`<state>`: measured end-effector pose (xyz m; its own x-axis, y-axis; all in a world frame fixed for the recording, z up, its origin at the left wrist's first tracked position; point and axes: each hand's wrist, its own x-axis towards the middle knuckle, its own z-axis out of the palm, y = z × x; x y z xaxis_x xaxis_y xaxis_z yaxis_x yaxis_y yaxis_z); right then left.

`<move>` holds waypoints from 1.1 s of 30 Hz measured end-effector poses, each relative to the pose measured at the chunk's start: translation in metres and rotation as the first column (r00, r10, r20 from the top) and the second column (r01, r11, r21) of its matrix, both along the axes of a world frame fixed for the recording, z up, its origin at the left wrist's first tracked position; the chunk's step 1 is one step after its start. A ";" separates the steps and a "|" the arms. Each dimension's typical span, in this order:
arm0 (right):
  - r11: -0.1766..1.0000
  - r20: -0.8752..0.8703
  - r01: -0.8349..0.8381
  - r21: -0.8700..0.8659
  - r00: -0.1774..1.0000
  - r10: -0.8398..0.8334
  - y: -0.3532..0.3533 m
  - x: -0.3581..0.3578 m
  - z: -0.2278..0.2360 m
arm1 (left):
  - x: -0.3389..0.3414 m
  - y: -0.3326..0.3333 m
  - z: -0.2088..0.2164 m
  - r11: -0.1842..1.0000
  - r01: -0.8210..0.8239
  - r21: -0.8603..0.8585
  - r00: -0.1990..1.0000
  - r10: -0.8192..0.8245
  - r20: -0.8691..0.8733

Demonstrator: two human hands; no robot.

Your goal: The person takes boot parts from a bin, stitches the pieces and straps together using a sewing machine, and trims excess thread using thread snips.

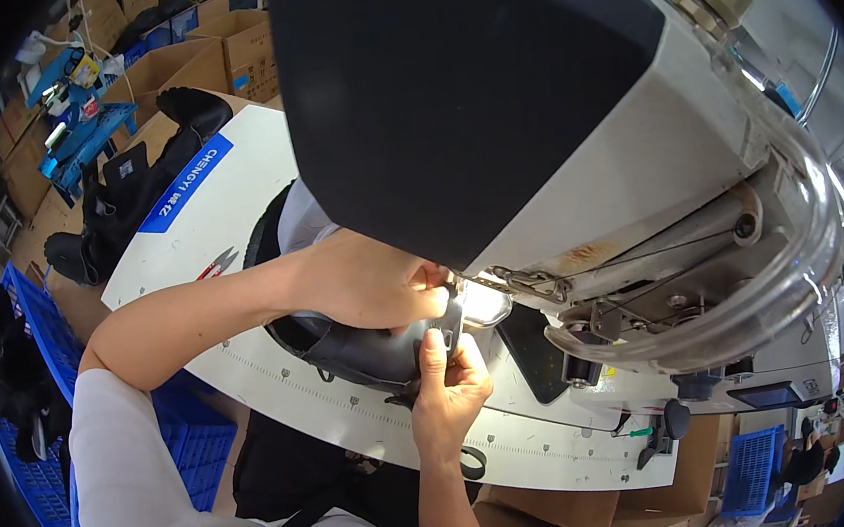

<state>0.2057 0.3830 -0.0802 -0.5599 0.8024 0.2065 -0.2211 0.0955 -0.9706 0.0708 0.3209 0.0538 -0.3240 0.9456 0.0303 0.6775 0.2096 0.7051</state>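
Black leather piece, perhaps part of a boot: I find it lying on the near side of the white table, its far end tucked under the sewing machine where the lit spot is. I take that placing to put its edge beneath the needle area, though glare hides the exact contact from me.

My left hand reaches over the top, fingers curled and pinched on the piece by the bright lamp spot, probably to steer it from above. My right hand comes from below, thumb and fingers closed on the same edge, which likely steadies it against the other grip.

Just beyond the hands, a dark flat slab rests on the table. Red-handled snips lie to the left, presumably within reach for thread. Farther out, black boots sit past the table edge, blue crates stand low on the left, and cardboard boxes crowd the back.
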 end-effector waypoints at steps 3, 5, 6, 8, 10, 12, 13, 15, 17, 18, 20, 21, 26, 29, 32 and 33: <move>0.990 0.008 -0.066 -0.121 0.998 0.067 -0.003 -0.002 0.024 | -0.010 -0.006 -0.001 0.982 0.042 0.183 0.983 -0.073 0.167; 0.986 0.000 -0.092 -0.136 0.996 0.093 -0.003 -0.004 0.022 | -0.004 -0.004 0.010 1.000 -0.007 -0.013 0.992 0.009 0.124; 0.986 -0.072 -0.116 -0.122 0.992 0.108 -0.001 -0.006 0.015 | 0.001 -0.009 0.010 0.998 0.002 0.056 0.999 -0.004 0.034; 0.985 -0.081 -0.109 -0.133 0.992 0.099 0.001 -0.004 0.012 | 0.001 -0.008 0.007 0.992 0.026 0.122 0.998 -0.019 -0.061; 0.983 -0.090 -0.114 -0.145 0.991 0.101 0.000 -0.004 0.009 | -0.004 -0.003 0.000 1.000 0.014 0.002 1.000 -0.014 -0.011; 0.989 -0.115 -0.106 -0.101 0.989 0.094 0.001 -0.004 0.006 | -0.002 -0.004 0.001 1.000 -0.007 -0.014 1.000 0.007 0.025; 0.989 -0.115 -0.104 -0.101 0.989 0.093 0.000 -0.003 0.005 | 0.000 -0.004 0.002 0.999 -0.029 -0.028 0.997 0.031 0.065; 0.990 -0.107 -0.105 -0.096 0.990 0.095 -0.001 -0.002 0.004 | -0.002 -0.004 -0.002 1.000 -0.005 -0.025 0.999 0.007 0.046; 0.991 -0.122 -0.094 -0.091 0.989 0.082 0.000 -0.004 0.000 | -0.003 -0.003 -0.003 1.000 0.019 -0.020 0.999 -0.019 0.029; 0.992 -0.137 -0.088 -0.089 0.988 0.075 0.000 -0.005 -0.002 | -0.004 -0.003 -0.002 0.999 0.039 -0.027 0.999 -0.038 0.036; 0.992 -0.118 -0.088 -0.094 0.990 0.076 -0.002 -0.004 0.000 | -0.006 -0.003 0.000 0.998 0.058 -0.033 0.997 -0.056 0.047; 0.991 -0.102 -0.089 -0.098 0.992 0.079 -0.002 -0.004 0.001 | -0.007 -0.003 0.001 0.997 0.060 -0.047 0.996 -0.057 0.069; 0.991 -0.150 -0.064 -0.114 0.988 0.047 -0.009 -0.012 0.005 | -0.010 -0.001 0.006 0.994 0.062 -0.092 0.994 -0.053 0.099; 0.990 -0.146 -0.040 -0.132 0.989 0.021 -0.012 -0.011 0.006 | -0.020 -0.001 -0.008 0.996 0.083 -0.045 0.986 -0.075 0.150; 0.990 -0.100 -0.033 -0.139 0.995 0.019 -0.012 -0.009 0.011 | -0.026 -0.001 -0.011 0.993 0.116 -0.021 0.970 -0.109 0.215; 0.990 -0.076 -0.016 -0.137 0.997 0.005 -0.013 -0.010 0.013 | -0.024 -0.004 -0.003 0.989 0.148 0.005 0.961 -0.145 0.235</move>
<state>0.1961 0.3699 -0.0669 -0.5557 0.8201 0.1362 -0.2940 -0.0407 -0.9549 0.0468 0.3172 0.0505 -0.1785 0.9830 -0.0421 0.5182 0.1303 0.8453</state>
